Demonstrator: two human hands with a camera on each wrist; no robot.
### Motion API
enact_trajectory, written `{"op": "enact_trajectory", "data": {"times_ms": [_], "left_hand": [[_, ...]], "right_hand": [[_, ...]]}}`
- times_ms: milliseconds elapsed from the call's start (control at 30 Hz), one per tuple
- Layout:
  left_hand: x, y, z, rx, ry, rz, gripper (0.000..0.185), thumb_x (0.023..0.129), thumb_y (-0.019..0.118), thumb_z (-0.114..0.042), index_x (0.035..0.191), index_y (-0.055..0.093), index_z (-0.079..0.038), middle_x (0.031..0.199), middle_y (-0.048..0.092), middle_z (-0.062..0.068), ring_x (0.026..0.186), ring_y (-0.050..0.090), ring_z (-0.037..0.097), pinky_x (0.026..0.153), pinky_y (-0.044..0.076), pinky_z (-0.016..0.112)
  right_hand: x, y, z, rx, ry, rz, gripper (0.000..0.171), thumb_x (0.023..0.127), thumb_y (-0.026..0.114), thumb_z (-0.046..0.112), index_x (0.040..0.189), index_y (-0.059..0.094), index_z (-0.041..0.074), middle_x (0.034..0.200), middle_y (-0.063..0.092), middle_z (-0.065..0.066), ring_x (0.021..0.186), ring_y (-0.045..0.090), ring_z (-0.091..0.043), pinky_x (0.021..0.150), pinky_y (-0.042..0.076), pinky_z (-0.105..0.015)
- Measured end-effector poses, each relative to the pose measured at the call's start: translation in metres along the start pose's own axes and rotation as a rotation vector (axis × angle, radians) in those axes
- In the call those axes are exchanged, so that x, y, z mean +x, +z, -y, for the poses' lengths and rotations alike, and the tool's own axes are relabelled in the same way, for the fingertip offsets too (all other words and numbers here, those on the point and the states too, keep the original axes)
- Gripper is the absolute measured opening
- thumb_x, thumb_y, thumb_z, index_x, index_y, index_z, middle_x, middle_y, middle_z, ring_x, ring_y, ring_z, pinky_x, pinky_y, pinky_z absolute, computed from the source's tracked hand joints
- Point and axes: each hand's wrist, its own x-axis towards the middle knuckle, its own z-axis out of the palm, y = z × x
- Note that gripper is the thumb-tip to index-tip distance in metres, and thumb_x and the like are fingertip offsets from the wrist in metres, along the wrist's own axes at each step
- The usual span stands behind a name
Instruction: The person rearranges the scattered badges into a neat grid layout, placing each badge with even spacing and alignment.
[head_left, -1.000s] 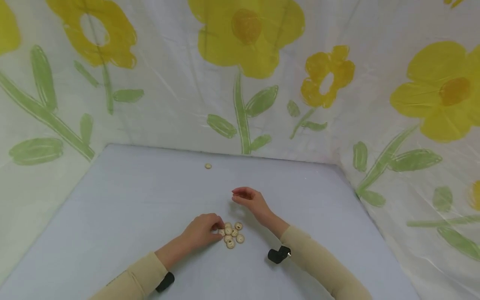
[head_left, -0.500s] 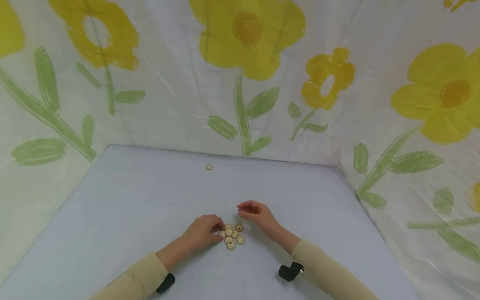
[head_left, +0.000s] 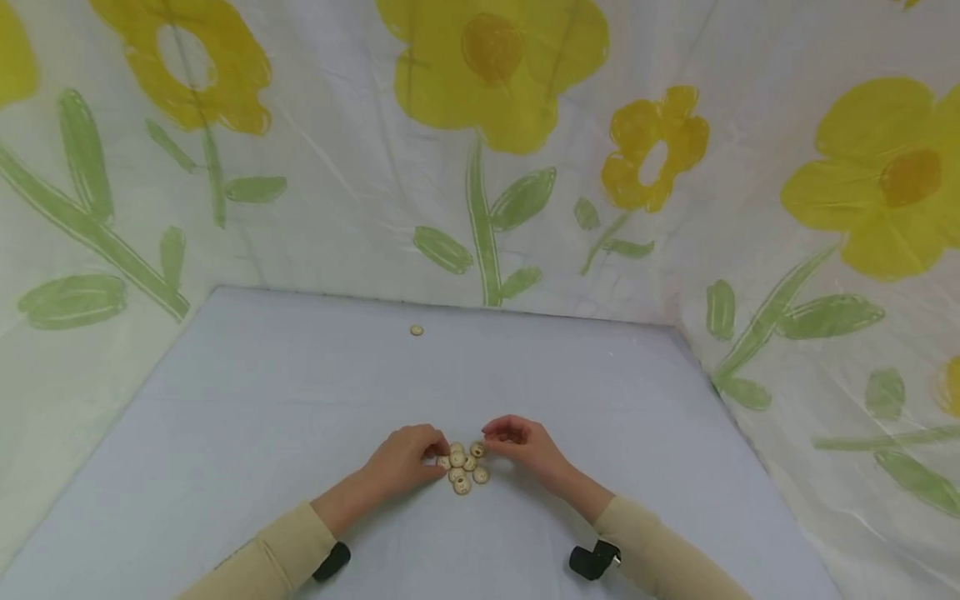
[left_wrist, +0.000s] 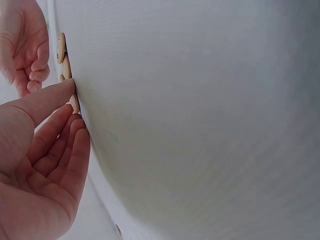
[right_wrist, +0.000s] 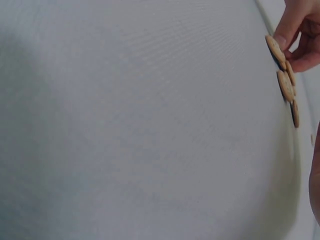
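Several small round beige discs with dark face-like markings lie in a cluster (head_left: 458,476) on the table in the head view, some overlapping. My left hand (head_left: 405,460) rests at the cluster's left side, thumb and fingertips pinching the edge of the leftmost disc (head_left: 444,463). That disc (left_wrist: 76,103) shows between thumb and index finger in the left wrist view. My right hand (head_left: 531,448) hovers at the cluster's upper right, fingers loosely bent. Its fingertips are close to a disc with a dark mouth-like mark (head_left: 477,450); whether they touch it I cannot tell.
A single disc (head_left: 417,331) lies apart near the table's far edge. The table (head_left: 300,375) has a pale cover, and white curtains with painted yellow flowers (head_left: 491,75) hang behind and at both sides. A black wrist camera (head_left: 592,561) sits under the right sleeve.
My right hand has come down and slightly right, from beyond the cluster to its upper right edge. The left hand keeps its place at the leftmost disc, and the discs look unmoved.
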Motion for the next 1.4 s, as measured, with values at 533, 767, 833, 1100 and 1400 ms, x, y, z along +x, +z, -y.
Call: {"op": "enact_trajectory", "data": {"times_ms": [533, 767, 833, 1100, 1400], "left_hand": [[0.000, 0.001, 0.002, -0.004, -0.018, 0.009, 0.015, 0.079, 0.078, -0.007, 0.089, 0.067, -0.008, 0.085, 0.063, -0.001, 0.079, 0.057, 0.016, 0.072, 0.048, 0.032], [-0.002, -0.001, -0.001, -0.002, -0.013, 0.009, 0.015, 0.079, 0.077, -0.006, 0.089, 0.067, -0.008, 0.084, 0.063, -0.001, 0.078, 0.057, 0.016, 0.071, 0.048, 0.031], [-0.002, -0.001, -0.001, -0.004, -0.011, 0.009, 0.014, 0.079, 0.077, -0.006, 0.089, 0.067, -0.007, 0.085, 0.063, 0.000, 0.078, 0.057, 0.017, 0.071, 0.048, 0.032], [-0.002, -0.001, 0.000, -0.005, -0.003, 0.007, 0.015, 0.079, 0.078, -0.006, 0.089, 0.067, -0.008, 0.085, 0.063, 0.000, 0.079, 0.057, 0.017, 0.072, 0.048, 0.031], [-0.002, -0.001, 0.002, -0.006, -0.002, 0.011, 0.015, 0.079, 0.078, -0.007, 0.090, 0.067, -0.008, 0.085, 0.063, -0.001, 0.079, 0.057, 0.017, 0.072, 0.048, 0.032]], "right_hand": [[-0.018, 0.005, -0.008, -0.210, -0.120, 0.047, 0.022, 0.086, 0.073, 0.006, 0.106, 0.067, 0.000, 0.094, 0.067, -0.008, 0.082, 0.060, -0.010, 0.074, 0.051, -0.025], [-0.021, 0.009, -0.010, -0.282, -0.172, 0.036, 0.023, 0.082, 0.079, 0.014, 0.102, 0.069, 0.011, 0.094, 0.068, -0.001, 0.082, 0.061, -0.010, 0.075, 0.052, -0.026], [-0.022, 0.009, -0.008, -0.288, -0.197, 0.038, 0.023, 0.082, 0.080, 0.017, 0.101, 0.069, 0.012, 0.094, 0.068, 0.001, 0.082, 0.062, -0.011, 0.074, 0.052, -0.025], [-0.023, 0.012, -0.004, -0.370, -0.306, 0.049, 0.024, 0.080, 0.081, 0.015, 0.099, 0.069, 0.009, 0.091, 0.068, 0.000, 0.079, 0.062, -0.016, 0.072, 0.053, -0.026], [-0.020, 0.013, 0.002, -0.489, -0.339, 0.088, 0.023, 0.079, 0.081, 0.013, 0.097, 0.067, 0.010, 0.087, 0.064, 0.003, 0.078, 0.058, -0.007, 0.071, 0.051, -0.023]]}}
